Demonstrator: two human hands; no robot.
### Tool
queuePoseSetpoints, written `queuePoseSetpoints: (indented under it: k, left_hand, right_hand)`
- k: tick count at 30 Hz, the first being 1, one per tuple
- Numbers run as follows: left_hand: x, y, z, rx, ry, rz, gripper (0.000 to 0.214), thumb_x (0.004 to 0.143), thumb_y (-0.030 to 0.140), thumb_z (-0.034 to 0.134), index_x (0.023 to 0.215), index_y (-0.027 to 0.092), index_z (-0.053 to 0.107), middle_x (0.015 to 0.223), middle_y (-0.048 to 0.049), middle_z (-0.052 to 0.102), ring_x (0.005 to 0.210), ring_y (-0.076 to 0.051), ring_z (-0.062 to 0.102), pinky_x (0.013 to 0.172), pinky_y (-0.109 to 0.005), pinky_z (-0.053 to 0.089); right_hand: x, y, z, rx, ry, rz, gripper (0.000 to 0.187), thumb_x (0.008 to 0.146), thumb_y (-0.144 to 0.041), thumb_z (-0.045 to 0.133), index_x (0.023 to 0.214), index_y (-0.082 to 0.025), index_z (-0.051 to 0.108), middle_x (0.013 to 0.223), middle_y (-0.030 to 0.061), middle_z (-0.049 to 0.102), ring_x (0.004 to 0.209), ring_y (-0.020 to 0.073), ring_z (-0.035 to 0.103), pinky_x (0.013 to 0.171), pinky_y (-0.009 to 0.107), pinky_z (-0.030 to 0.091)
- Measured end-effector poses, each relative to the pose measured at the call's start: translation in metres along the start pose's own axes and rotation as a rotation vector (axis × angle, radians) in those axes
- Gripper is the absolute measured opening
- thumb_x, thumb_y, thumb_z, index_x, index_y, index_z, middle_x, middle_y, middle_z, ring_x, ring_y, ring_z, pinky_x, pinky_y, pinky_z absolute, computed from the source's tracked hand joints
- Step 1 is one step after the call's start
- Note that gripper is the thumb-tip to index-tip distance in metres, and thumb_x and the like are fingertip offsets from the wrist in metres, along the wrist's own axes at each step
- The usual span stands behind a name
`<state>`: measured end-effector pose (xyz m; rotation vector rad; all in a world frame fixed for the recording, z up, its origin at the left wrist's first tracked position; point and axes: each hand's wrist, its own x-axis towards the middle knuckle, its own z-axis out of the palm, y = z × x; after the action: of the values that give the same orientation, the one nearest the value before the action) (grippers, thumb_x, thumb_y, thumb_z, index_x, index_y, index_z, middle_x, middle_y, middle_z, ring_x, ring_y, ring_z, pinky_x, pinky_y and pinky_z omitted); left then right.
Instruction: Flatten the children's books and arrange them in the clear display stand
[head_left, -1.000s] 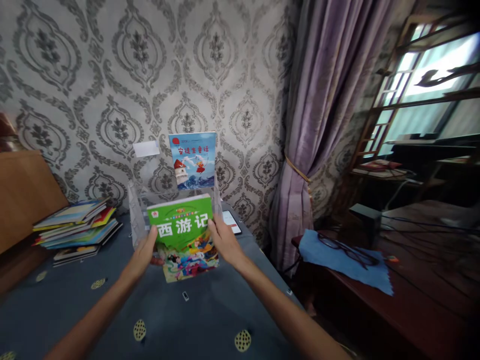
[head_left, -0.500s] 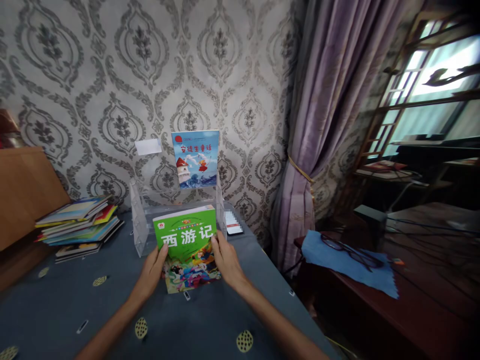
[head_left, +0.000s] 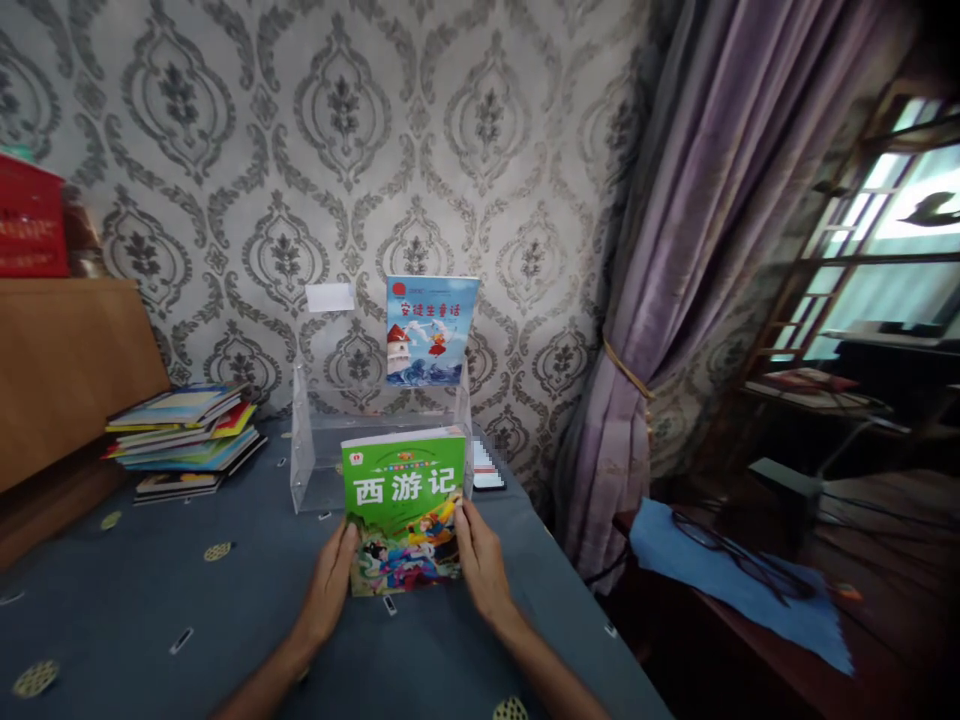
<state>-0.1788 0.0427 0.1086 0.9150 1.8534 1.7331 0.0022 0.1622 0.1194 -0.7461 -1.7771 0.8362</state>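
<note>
A green picture book [head_left: 405, 520] with white Chinese characters on its cover is held tilted upright over the table, its front facing me. My left hand [head_left: 334, 575] grips its left edge low down, and my right hand [head_left: 480, 560] grips its right edge; the fingers behind the book are hidden. Just behind it stands a clear acrylic book stand [head_left: 301, 440]. On the stand's upper right rests a blue picture book [head_left: 431, 332], cover forward. A white label [head_left: 330, 297] sits at the stand's upper left.
A stack of books [head_left: 187, 440] lies on the left of the blue-grey tablecloth [head_left: 247, 610]. Behind the stand's right side is a phone [head_left: 487, 468]. A purple curtain [head_left: 637, 300] hangs at right, near a side table bearing a blue cloth [head_left: 720, 570] and glasses [head_left: 739, 555].
The view has swung left, so the scene sits further right. Both hands still hold the green book, and the left hand now sits lower on its edge.
</note>
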Motion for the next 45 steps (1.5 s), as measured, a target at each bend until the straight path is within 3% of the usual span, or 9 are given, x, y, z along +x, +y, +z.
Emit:
queuePoseSetpoints:
  k: [5, 9, 16, 20, 27, 32, 36, 39, 45]
  left_hand:
    - [0.014, 0.011, -0.009, -0.023, -0.04, 0.077, 0.068, 0.079, 0.081, 0.042, 0.078, 0.018, 0.068, 0.077, -0.0083, 0.071, 0.082, -0.026, 0.067, 0.071, -0.034, 0.054]
    - [0.07, 0.074, -0.019, -0.084, -0.006, 0.314, 0.063, 0.083, 0.076, 0.042, 0.081, 0.018, 0.065, 0.078, -0.0066, 0.069, 0.068, -0.019, 0.062, 0.052, -0.026, 0.044]
    - [0.203, 0.19, 0.018, -0.11, 0.007, 0.542, 0.04, 0.081, 0.042, 0.064, 0.11, 0.016, 0.055, 0.118, -0.0124, 0.064, 0.112, -0.022, 0.059, 0.092, -0.031, 0.047]
    - [0.237, 0.205, 0.044, -0.116, -0.082, 0.524, 0.052, 0.078, 0.043, 0.068, 0.119, 0.015, 0.053, 0.121, -0.0142, 0.064, 0.116, -0.023, 0.058, 0.099, -0.035, 0.042]
    - [0.257, 0.197, 0.052, -0.092, -0.256, 0.477, 0.06, 0.064, 0.068, 0.068, 0.096, 0.017, 0.066, 0.098, -0.0073, 0.071, 0.091, -0.023, 0.064, 0.076, -0.032, 0.049]
    - [0.256, 0.204, 0.053, -0.071, -0.225, 0.491, 0.054, 0.066, 0.064, 0.066, 0.092, 0.017, 0.065, 0.094, -0.0059, 0.069, 0.088, -0.022, 0.063, 0.071, -0.03, 0.049]
    - [0.222, 0.197, 0.039, -0.069, -0.143, 0.546, 0.047, 0.071, 0.059, 0.065, 0.096, 0.018, 0.064, 0.102, -0.0054, 0.068, 0.101, -0.023, 0.062, 0.073, -0.027, 0.049]
    - [0.174, 0.165, 0.011, -0.036, -0.176, 0.503, 0.052, 0.074, 0.064, 0.063, 0.099, 0.018, 0.065, 0.099, -0.0072, 0.07, 0.097, -0.024, 0.064, 0.063, -0.025, 0.048]
    - [0.081, 0.062, -0.041, -0.153, -0.521, 0.004, 0.084, 0.069, 0.088, 0.048, 0.116, 0.021, 0.064, 0.106, -0.0132, 0.071, 0.09, -0.028, 0.067, 0.045, -0.022, 0.041]
  right_hand:
    - [-0.002, 0.005, -0.001, -0.013, 0.019, 0.031, 0.056, 0.093, -0.067, 0.037, 0.098, -0.02, 0.066, 0.088, 0.0093, 0.071, 0.079, 0.024, 0.066, 0.07, 0.03, 0.053]
    - [-0.003, 0.005, -0.001, 0.011, -0.006, 0.037, 0.053, 0.095, -0.065, 0.037, 0.095, -0.02, 0.065, 0.087, 0.0084, 0.07, 0.077, 0.0231, 0.065, 0.068, 0.029, 0.052]
    - [-0.004, 0.007, 0.001, 0.043, 0.009, -0.003, 0.048, 0.097, -0.059, 0.037, 0.096, -0.02, 0.065, 0.085, 0.007, 0.069, 0.077, 0.0221, 0.065, 0.072, 0.03, 0.052]
    - [-0.005, 0.013, 0.002, 0.039, 0.065, -0.012, 0.049, 0.096, -0.061, 0.039, 0.099, -0.02, 0.067, 0.09, 0.0084, 0.071, 0.084, 0.0238, 0.066, 0.076, 0.031, 0.053]
    - [-0.007, 0.023, 0.006, 0.048, 0.105, 0.035, 0.058, 0.093, -0.068, 0.04, 0.103, -0.019, 0.068, 0.09, 0.0076, 0.071, 0.087, 0.0232, 0.066, 0.079, 0.03, 0.053]
    - [-0.008, 0.023, 0.005, 0.05, 0.103, 0.023, 0.055, 0.094, -0.066, 0.041, 0.106, -0.02, 0.068, 0.093, 0.0074, 0.071, 0.086, 0.0227, 0.065, 0.077, 0.03, 0.052]
    - [-0.008, 0.018, 0.003, 0.044, 0.073, 0.013, 0.052, 0.096, -0.062, 0.04, 0.104, -0.02, 0.068, 0.09, 0.0063, 0.07, 0.083, 0.0219, 0.065, 0.077, 0.03, 0.051]
    - [-0.007, 0.015, 0.003, 0.049, 0.074, -0.002, 0.05, 0.097, -0.06, 0.039, 0.1, -0.019, 0.067, 0.086, 0.0057, 0.069, 0.08, 0.0212, 0.064, 0.073, 0.029, 0.05]
    - [-0.005, 0.013, 0.002, 0.04, 0.031, -0.012, 0.047, 0.1, -0.055, 0.036, 0.101, -0.019, 0.066, 0.084, 0.0048, 0.068, 0.076, 0.0191, 0.062, 0.069, 0.026, 0.048]
